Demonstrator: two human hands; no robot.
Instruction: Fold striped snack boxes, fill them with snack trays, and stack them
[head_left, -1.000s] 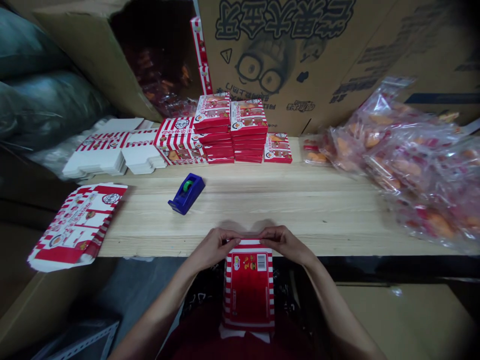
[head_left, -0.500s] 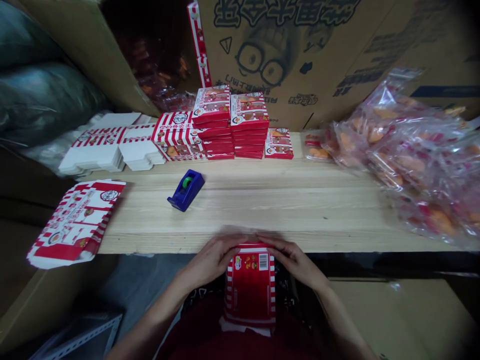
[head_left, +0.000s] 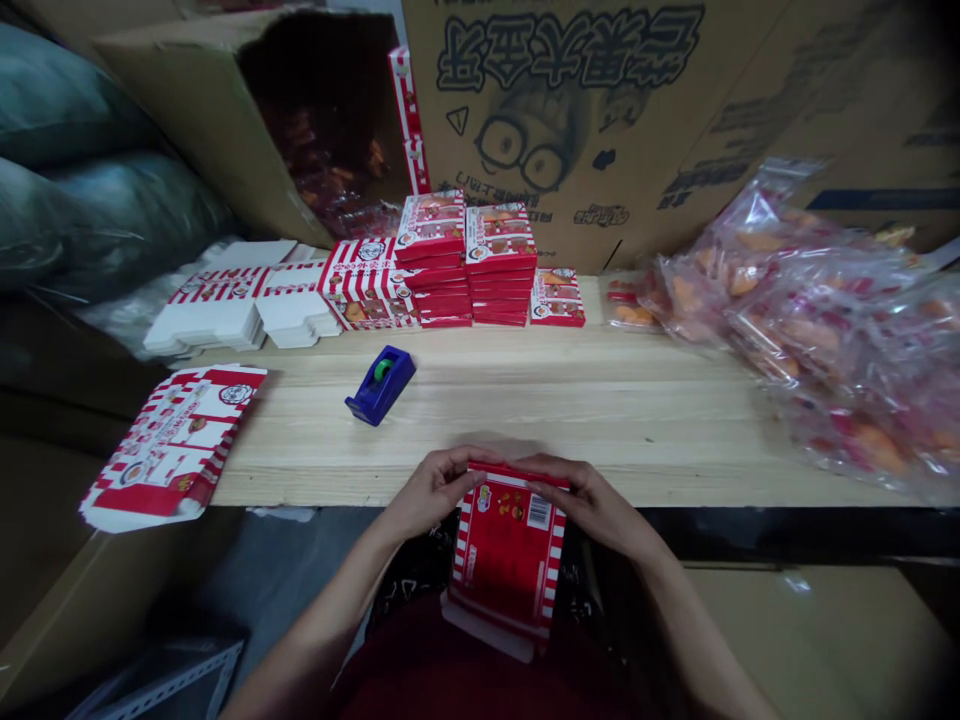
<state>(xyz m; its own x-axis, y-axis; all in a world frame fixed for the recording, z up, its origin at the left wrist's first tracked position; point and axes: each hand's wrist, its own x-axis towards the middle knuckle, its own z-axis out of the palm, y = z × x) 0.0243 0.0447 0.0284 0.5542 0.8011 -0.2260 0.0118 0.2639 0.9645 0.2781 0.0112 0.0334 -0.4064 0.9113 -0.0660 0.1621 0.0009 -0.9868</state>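
Note:
A red carton (head_left: 506, 565) with red-and-white striped edges and a barcode is tilted at the table's front edge, over my lap. My left hand (head_left: 439, 490) grips its upper left corner, thumb on the printed face. At the upper right corner my right hand (head_left: 589, 497) closes on the same carton, thumb near the barcode. The fingers behind its top edge are partly hidden. A white flap hangs out at the carton's lower end. Beyond my left hand a blue tape dispenser (head_left: 380, 385) with a green core sits on the table.
Flattened cartons (head_left: 176, 440) lie at the front left. White-sided cartons (head_left: 202, 325) and stacked red boxes (head_left: 501, 265) line the back. Clear bags (head_left: 817, 320) with orange contents heap up at right. Large cardboard boxes (head_left: 645, 160) stand behind the table (head_left: 525, 390).
The carton has turned slightly, its lower end swinging left and its top right. Both hands still hold its upper corners. The camera view has shifted a little.

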